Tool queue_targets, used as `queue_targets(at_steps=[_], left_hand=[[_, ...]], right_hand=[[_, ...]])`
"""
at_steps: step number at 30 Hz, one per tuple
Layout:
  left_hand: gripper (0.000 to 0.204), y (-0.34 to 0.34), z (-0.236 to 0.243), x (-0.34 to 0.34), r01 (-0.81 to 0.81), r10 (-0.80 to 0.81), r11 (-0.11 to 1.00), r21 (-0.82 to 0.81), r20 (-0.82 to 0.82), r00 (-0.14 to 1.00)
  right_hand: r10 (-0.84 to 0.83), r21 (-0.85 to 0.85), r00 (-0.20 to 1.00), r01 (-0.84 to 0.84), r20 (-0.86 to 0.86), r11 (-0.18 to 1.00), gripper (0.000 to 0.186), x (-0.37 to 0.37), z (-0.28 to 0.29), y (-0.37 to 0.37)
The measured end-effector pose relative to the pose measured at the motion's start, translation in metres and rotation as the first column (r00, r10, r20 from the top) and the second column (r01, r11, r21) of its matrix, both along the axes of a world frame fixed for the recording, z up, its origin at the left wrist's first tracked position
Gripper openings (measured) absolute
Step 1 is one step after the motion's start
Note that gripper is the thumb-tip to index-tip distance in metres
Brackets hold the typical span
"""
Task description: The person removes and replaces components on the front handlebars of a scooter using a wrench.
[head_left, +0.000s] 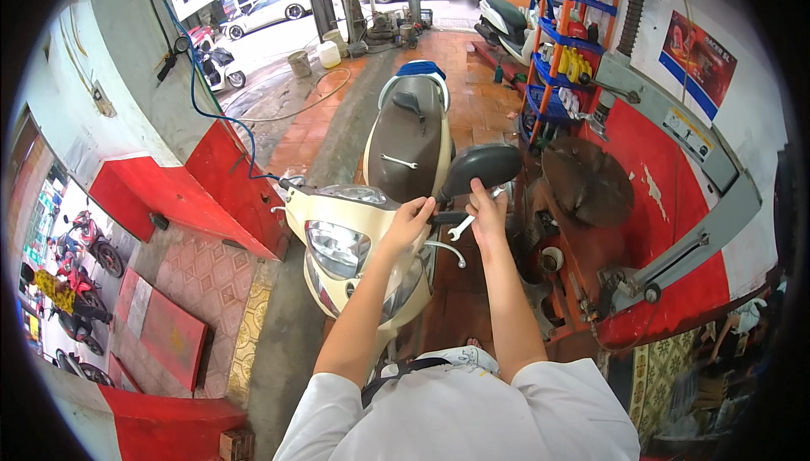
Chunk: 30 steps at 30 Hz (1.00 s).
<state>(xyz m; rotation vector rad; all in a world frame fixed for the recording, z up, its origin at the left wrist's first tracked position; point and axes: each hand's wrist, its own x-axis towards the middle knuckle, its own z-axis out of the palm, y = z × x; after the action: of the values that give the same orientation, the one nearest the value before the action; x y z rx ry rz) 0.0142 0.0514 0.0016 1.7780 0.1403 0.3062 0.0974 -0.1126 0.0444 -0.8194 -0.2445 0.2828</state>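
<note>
A cream scooter [337, 216] stands below me with a wrench [398, 161] lying on its brown seat [405, 136]. My left hand [409, 223] is closed at the inner end of the right handlebar [443, 218], by the base of a black mirror [481, 166]; what its fingertips grip is too small to make out. My right hand [488, 216] is closed around a second silver wrench [461, 229], with its thumb against the mirror's underside. A brake lever [447, 250] curves below it.
A shelf rack [557, 69] with bottles and a grey tyre machine [709, 174] stand at right. A blue hose [228, 119] hangs from the left pillar to the left handlebar. Buckets [299, 64], a white scooter [506, 26] and street vehicles are behind; motorbikes [93, 242] and people are outside.
</note>
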Motion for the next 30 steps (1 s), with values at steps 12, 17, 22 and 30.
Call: queue_targets(at_steps=[12, 17, 22, 30], left_hand=[[0.082, 0.016, -0.014, -0.029, -0.189, 0.029, 0.464, 0.865, 0.198, 0.980], [0.074, 0.007, -0.034, -0.018, -0.362, 0.193, 0.472, 0.804, 0.307, 0.932], [0.077, 0.004, -0.043, -0.006, -0.387, 0.273, 0.416, 0.823, 0.293, 0.916], [0.049, 0.005, -0.041, -0.009, -0.475, 0.336, 0.418, 0.774, 0.354, 0.873]], right_hand=[[0.616, 0.192, 0.788, -0.601, -0.021, 0.776, 0.025, 0.002, -0.028, 0.034], [0.536, 0.220, 0.841, -0.510, -0.073, 0.831, 0.042, -0.014, -0.027, 0.040], [0.396, 0.155, 0.900, -0.371, -0.183, 0.915, 0.039, -0.019, -0.030, 0.045], [0.276, 0.075, 0.945, -0.266, -0.178, 0.961, 0.033, -0.035, -0.015, 0.053]])
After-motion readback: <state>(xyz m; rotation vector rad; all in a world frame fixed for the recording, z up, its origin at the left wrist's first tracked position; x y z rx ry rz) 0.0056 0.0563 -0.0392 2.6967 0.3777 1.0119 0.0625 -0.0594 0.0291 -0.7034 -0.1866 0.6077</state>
